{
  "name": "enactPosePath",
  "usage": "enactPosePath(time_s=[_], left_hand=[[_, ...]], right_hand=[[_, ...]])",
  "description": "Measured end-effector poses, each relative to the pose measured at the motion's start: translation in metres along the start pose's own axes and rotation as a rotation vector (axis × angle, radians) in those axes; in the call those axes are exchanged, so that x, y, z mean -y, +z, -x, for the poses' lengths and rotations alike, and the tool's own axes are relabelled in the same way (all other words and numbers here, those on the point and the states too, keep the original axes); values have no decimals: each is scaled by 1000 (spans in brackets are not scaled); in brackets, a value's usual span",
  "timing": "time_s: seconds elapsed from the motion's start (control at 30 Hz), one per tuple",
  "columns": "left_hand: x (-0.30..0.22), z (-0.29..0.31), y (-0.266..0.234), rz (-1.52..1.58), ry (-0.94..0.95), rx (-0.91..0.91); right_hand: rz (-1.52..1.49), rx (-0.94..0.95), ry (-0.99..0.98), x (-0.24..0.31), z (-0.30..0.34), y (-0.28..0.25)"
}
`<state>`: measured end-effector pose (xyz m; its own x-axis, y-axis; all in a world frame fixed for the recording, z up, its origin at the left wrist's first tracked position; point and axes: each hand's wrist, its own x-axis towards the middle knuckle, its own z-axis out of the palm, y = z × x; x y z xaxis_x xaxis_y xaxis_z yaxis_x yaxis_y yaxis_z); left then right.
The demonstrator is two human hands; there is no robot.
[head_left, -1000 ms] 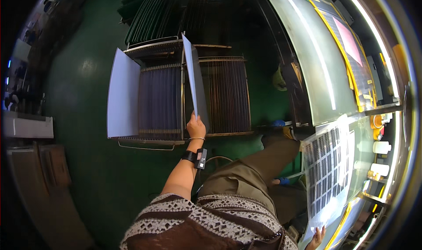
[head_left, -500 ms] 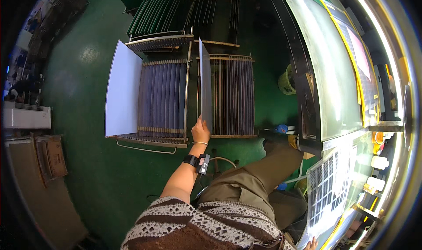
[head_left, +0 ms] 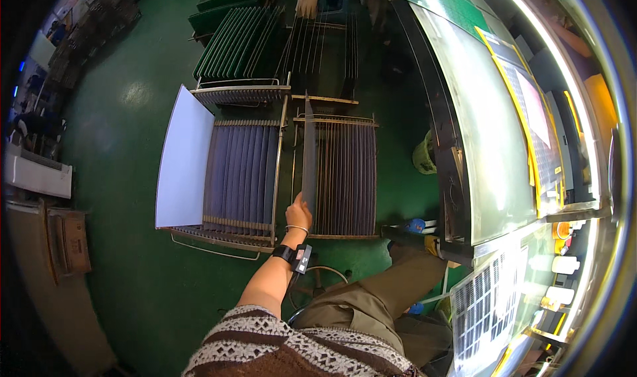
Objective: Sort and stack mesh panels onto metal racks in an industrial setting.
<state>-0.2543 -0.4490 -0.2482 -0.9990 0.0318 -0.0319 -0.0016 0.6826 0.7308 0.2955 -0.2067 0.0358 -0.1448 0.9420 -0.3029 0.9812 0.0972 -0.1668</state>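
My left hand [head_left: 298, 215] is closed on the near edge of a thin grey panel [head_left: 309, 155]. The panel stands upright, edge-on to me, at the left end of the right-hand rack [head_left: 335, 236]. Several dark panels [head_left: 352, 178] stand in that rack's slots. Beside it on the left is another metal rack [head_left: 281, 171], filled with similar upright panels [head_left: 242, 171]. A pale, bluish-white panel [head_left: 182, 161] leans outward at its left side. My right hand does not show.
Farther off stand racks of green panels [head_left: 235, 42], near another person's hand [head_left: 308, 0]. On my right, a lit glass-topped bench [head_left: 507, 138] holds a yellow-framed sheet [head_left: 531, 115] and a patterned film [head_left: 488, 311]. A pale bin [head_left: 424, 153] stands beside the bench.
The whole view has shifted, so the racks sit lower in the picture. The panel in my left hand stands slightly lower against the rack. My right hand has left the view at lower right.
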Motion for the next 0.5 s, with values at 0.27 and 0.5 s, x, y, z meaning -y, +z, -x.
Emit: enactPosePath(time_s=[0.27, 0.5], left_hand=[[-3, -6, -1, -33, -38, 14], [-9, 6, -4, -36, -45, 6]], right_hand=[[6, 0, 7, 2, -6, 2], [11, -3, 13, 0, -5, 2]])
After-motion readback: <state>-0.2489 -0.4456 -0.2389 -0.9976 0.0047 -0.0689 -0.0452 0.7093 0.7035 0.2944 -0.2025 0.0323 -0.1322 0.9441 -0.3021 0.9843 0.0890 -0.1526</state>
